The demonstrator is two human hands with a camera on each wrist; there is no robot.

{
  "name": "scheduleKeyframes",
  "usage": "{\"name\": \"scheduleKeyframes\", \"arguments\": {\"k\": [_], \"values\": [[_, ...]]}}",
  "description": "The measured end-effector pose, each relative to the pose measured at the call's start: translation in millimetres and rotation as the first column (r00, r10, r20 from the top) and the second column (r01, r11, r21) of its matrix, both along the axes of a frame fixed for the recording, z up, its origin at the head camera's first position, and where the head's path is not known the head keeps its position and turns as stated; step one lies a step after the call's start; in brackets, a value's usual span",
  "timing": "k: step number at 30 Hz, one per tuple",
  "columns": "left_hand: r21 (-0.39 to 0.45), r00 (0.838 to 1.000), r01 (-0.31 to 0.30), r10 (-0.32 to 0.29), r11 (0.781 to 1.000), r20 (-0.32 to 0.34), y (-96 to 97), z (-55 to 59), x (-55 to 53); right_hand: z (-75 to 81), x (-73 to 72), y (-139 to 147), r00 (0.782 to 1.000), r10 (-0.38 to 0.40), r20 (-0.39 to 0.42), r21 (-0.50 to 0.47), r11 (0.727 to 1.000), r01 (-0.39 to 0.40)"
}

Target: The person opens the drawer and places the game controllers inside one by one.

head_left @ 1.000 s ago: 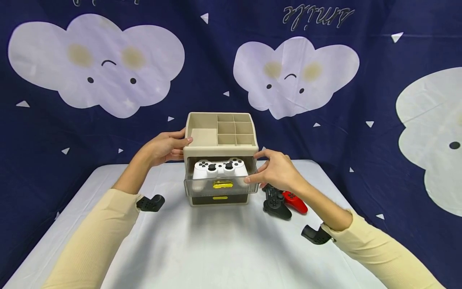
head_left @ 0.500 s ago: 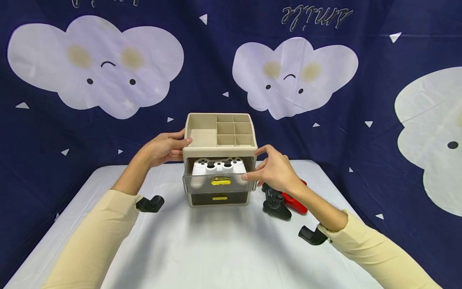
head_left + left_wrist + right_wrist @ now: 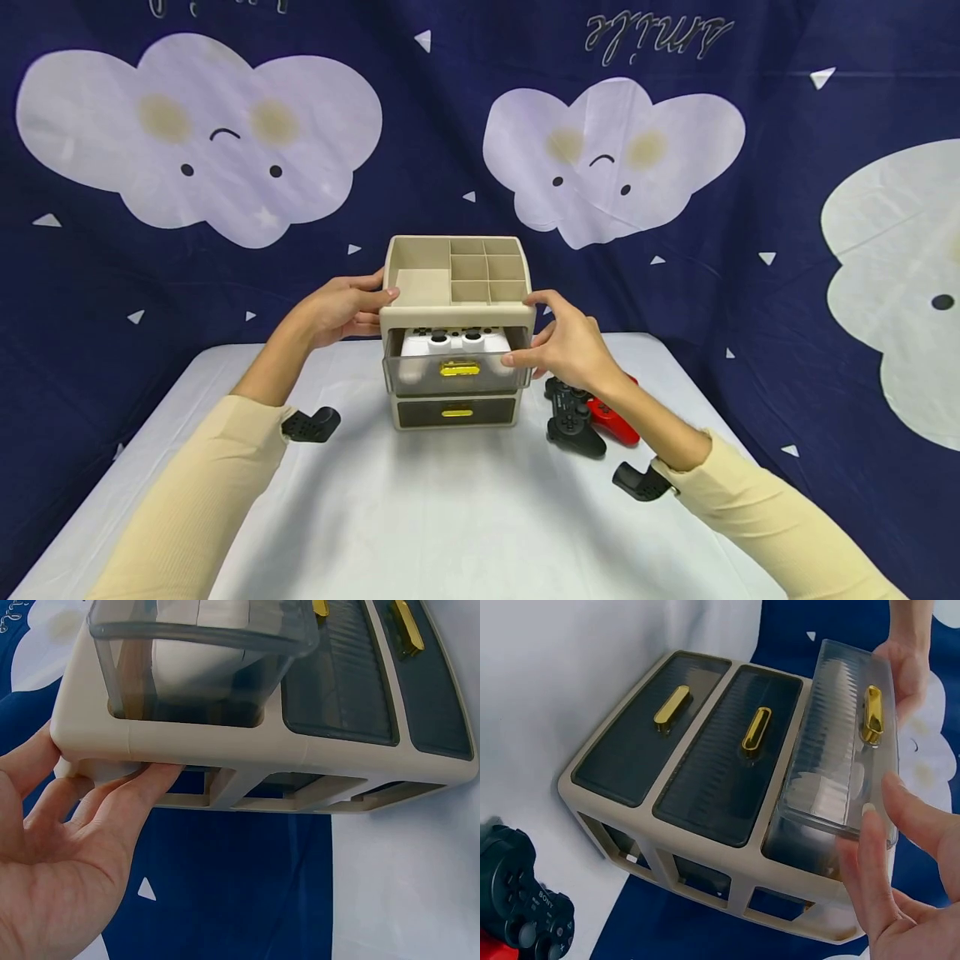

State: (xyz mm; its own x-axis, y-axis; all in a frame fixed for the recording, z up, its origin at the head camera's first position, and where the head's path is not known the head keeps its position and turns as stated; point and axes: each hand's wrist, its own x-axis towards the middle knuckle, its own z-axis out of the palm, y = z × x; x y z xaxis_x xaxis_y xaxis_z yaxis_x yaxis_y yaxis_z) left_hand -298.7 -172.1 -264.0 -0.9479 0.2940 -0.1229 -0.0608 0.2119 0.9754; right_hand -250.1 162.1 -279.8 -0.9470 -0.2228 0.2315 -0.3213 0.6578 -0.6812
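Observation:
A beige drawer organizer (image 3: 457, 317) stands on the table, with compartments on top. Its top drawer (image 3: 420, 377), clear grey with a gold handle (image 3: 459, 368), sticks partway out, and a white game controller (image 3: 491, 343) lies inside. The left hand (image 3: 341, 308) grips the organizer's upper left side, thumb at the top rim and fingers along the side wall (image 3: 97, 746). At the drawer's right end is the right hand (image 3: 573, 343), its thumb on the drawer front and another fingertip at the organizer's top corner. In the right wrist view, its fingers bend around that corner.
A black game controller (image 3: 573, 421) and a red one (image 3: 615, 421) lie together on the white-covered table (image 3: 465, 517), right of the organizer. Two closed drawers (image 3: 712, 757) sit below the top one. A dark blue cloud-print cloth (image 3: 435, 150) hangs behind.
The top drawer has slid farther into the organizer, hiding more of the white controller. The right hand has moved forward and slightly left with it. The left hand stays in place.

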Motion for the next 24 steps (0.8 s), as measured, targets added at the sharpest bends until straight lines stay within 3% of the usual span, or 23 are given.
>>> {"name": "scheduleKeyframes", "arguments": {"k": [17,24], "values": [[-0.024,1.0,-0.01,0.009,1.0,-0.008,-1.0,1.6,-0.2,-7.3,-13.2,0,0.997,0.049,-0.066,-0.066,0.996,-0.054],[-0.013,1.0,-0.002,0.002,1.0,-0.01,-1.1,0.2,-0.2,-10.7,-16.7,-5,0.991,-0.005,-0.131,-0.05,0.999,-0.002]]}}
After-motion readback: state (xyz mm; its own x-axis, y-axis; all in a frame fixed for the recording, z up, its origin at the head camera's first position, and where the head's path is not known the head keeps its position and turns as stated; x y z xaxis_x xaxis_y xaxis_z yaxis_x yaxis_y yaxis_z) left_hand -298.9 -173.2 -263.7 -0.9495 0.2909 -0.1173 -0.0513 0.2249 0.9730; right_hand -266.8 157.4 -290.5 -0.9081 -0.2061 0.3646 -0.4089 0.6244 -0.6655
